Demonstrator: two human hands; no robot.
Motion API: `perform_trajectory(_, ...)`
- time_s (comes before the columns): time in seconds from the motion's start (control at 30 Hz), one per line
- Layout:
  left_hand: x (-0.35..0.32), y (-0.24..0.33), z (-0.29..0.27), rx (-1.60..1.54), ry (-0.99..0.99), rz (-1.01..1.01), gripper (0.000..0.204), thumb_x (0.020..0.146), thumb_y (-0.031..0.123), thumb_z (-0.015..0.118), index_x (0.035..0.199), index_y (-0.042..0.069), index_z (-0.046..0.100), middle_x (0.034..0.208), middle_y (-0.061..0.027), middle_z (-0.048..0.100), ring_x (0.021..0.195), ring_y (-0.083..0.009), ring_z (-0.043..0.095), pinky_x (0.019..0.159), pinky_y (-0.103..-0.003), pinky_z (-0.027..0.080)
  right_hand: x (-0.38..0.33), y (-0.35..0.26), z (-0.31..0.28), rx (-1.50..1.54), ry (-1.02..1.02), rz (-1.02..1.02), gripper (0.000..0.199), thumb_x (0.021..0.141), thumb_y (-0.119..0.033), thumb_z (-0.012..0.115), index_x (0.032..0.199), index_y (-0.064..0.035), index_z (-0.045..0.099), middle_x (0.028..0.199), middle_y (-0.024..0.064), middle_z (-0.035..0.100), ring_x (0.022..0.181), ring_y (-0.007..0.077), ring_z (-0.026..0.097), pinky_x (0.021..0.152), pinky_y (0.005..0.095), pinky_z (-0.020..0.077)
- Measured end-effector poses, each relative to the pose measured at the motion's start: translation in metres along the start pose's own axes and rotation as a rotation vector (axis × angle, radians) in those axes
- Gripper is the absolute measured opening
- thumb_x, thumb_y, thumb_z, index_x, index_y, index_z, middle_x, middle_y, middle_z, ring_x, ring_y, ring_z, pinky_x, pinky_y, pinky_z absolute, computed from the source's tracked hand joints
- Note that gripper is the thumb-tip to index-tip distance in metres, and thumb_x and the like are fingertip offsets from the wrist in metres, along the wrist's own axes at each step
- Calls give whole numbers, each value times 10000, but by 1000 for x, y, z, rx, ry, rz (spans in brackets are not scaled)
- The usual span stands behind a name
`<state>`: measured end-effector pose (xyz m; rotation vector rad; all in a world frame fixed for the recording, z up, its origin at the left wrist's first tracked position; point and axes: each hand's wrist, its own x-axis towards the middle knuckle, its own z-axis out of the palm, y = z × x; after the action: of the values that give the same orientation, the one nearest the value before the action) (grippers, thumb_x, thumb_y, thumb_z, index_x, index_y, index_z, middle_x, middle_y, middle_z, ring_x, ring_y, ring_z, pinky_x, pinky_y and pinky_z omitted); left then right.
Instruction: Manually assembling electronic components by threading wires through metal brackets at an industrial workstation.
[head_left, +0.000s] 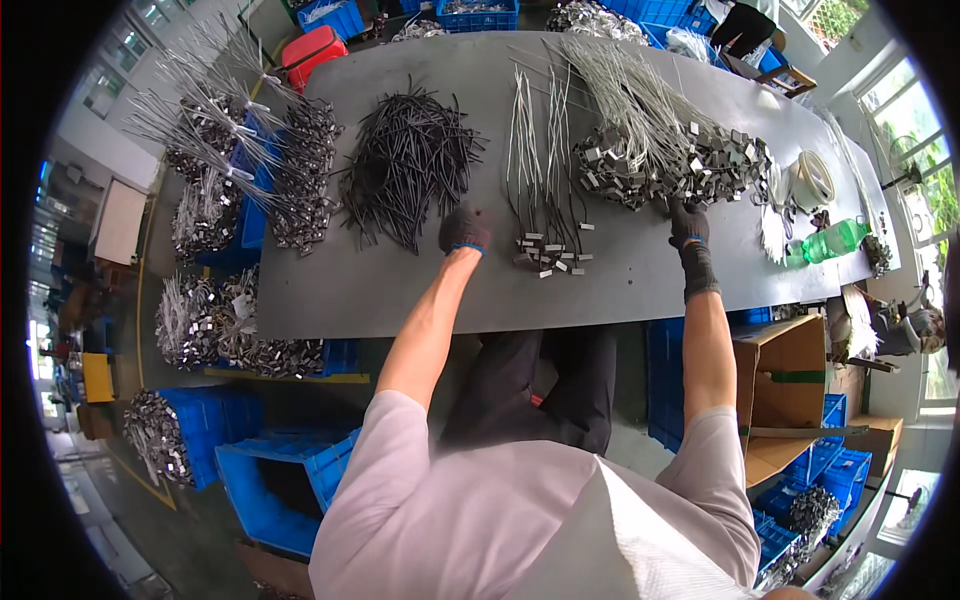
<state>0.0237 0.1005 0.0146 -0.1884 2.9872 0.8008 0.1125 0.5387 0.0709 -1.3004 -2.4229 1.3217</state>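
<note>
Here, at a long grey worktop [640,285] seen from above, a person in dark knit gloves reaches out with both hands among bundles of wire parts. The left hand [464,230] rests curled, knuckles up, on bare worktop between a heap of dark ties [405,165] and a small row of pale wires with metal clips [545,250]; whether its fingers pinch anything cannot be told, since the glove hides them. The right hand [688,225] reaches to the near edge of a big tangled mound of metal clips on pale wires [665,165], fingers bent down into the mound as if gripping a piece, though the grasp itself is hidden. The risk here looks to be the tangle: pulling one wire from the mound could drag its neighbours along, scattering clips over the worktop or into the sorted row just beside the left hand. The clip edges look sharp, and a hard tug might snag a glove. A green bottle [835,238] and a roll of white tape [812,180] sit well to the right, near the worktop's edge, where a sweeping arm could knock them off. More bundles overhang blue crates [270,490] at left.
</note>
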Motion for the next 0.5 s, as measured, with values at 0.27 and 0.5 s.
perform_trajectory(0.27,49,-50,27,110,-91,-89,457,783,455,711,1009,62,772,1076,-216,728,1005,-393,714,825,-492,569,-65,72,-8,598,-150,35,309,931,-332,630,1062,-52,632,761,95,607,504,201,569,441,355,437)
perform_trajectory(0.5,110,-37,79,161,-157,94,468,885,438,635,1188,93,725,1294,-170,666,1195,-328,651,962,-481,535,-149,302,-46,-587,155,-583,337,932,-198,572,1230,-41,584,928,234,690,840,413,682,729,457,563)
